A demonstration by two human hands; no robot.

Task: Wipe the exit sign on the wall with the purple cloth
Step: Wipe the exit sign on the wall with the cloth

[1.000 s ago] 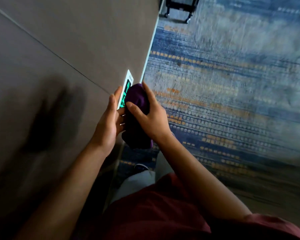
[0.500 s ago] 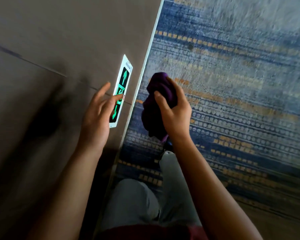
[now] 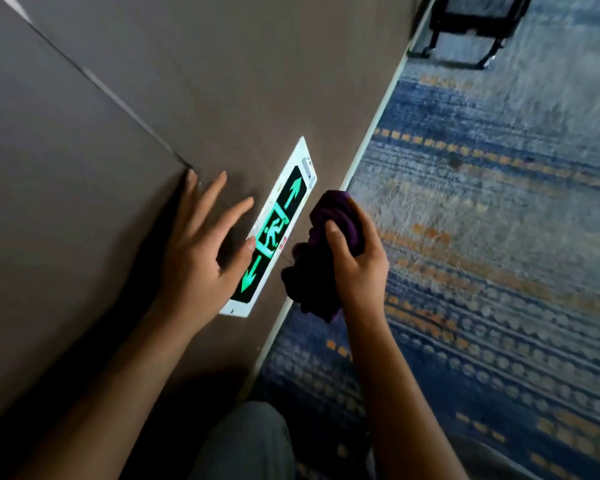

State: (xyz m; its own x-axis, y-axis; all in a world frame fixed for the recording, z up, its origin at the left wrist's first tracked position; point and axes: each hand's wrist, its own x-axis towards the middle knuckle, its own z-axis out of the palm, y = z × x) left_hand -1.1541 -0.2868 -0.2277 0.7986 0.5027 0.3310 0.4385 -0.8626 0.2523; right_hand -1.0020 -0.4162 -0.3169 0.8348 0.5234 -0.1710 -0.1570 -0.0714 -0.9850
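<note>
A glowing green exit sign (image 3: 274, 223) with a white frame is set low in the brown wall (image 3: 118, 168), just above the floor. My left hand (image 3: 201, 251) lies open and flat on the wall beside the sign, its thumb tip touching the sign's left edge. My right hand (image 3: 357, 258) grips the bunched purple cloth (image 3: 312, 271) just right of the sign. The cloth hangs close to the sign's right edge; I cannot tell whether it touches it.
A blue and orange patterned carpet (image 3: 482, 237) covers the floor to the right of a pale baseboard (image 3: 371, 133). A black metal-framed object (image 3: 465, 32) stands on the carpet at the far top. My grey-trousered knee (image 3: 250, 441) is at the bottom.
My left hand slid off the sign onto the wall, uncovering the sign's face. My right hand brought the cloth back closer to the sign. The view shifted, showing the whole sign.
</note>
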